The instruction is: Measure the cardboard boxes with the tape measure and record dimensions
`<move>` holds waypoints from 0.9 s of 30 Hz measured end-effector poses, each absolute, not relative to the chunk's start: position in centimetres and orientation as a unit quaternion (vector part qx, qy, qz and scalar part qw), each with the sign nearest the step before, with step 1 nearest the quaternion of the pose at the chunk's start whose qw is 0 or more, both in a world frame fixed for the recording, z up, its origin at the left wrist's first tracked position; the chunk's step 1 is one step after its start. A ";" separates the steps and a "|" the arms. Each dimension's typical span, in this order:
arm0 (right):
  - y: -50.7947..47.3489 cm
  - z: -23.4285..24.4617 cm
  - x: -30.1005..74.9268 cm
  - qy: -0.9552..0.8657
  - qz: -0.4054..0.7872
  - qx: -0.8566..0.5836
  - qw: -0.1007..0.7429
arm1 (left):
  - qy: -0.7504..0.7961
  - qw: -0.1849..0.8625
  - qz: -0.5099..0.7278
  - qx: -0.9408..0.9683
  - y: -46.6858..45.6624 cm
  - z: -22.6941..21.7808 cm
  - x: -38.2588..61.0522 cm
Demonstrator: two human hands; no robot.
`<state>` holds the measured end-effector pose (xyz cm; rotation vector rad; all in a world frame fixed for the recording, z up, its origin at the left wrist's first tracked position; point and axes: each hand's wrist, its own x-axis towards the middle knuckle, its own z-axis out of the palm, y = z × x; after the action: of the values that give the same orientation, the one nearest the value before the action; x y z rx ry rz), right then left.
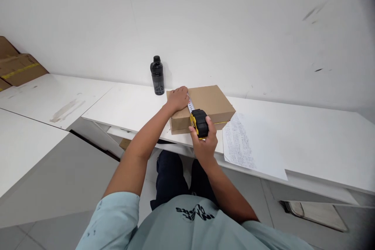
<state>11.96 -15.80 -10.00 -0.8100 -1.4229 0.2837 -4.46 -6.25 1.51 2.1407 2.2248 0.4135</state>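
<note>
A closed brown cardboard box [212, 97] lies flat at the table's front edge. My right hand [205, 150] is wrapped round a black and yellow tape measure [200, 123], held against the box's near side. From its case a short length of white blade [190, 104] with printed numbers runs across the box top. My left hand [178, 99] rests on the box's left part, its curled fingers at the far end of the blade. The blade's tip is hidden under those fingers.
Behind the box, a dark water bottle [158, 76] stands near the wall. Sheets of paper with writing [241, 140] lie to the right, partly over the table edge. Cardboard boxes [23, 68] with yellow tape are stacked at the far left of the white table [322, 140].
</note>
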 end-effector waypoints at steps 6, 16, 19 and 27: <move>-15.7 -10.6 11.1 -0.602 0.099 -0.388 0.691 | 0.705 0.023 0.180 0.686 -6.0 1.5 -5.1; -15.0 -10.5 12.5 -0.564 0.256 -0.376 0.689 | 0.727 0.014 0.300 0.617 -6.5 1.2 -5.2; -14.9 -11.3 13.2 -0.483 0.329 -0.394 0.709 | 0.726 -0.006 0.373 0.578 -6.5 1.0 -5.5; -12.8 -7.7 16.6 -0.506 0.373 -0.350 0.695 | 0.642 0.045 0.586 0.492 -9.5 1.0 -6.5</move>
<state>16.57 -12.79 -7.65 -0.7804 -1.1286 0.8331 -6.48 -9.47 0.96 1.5038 1.9606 1.7903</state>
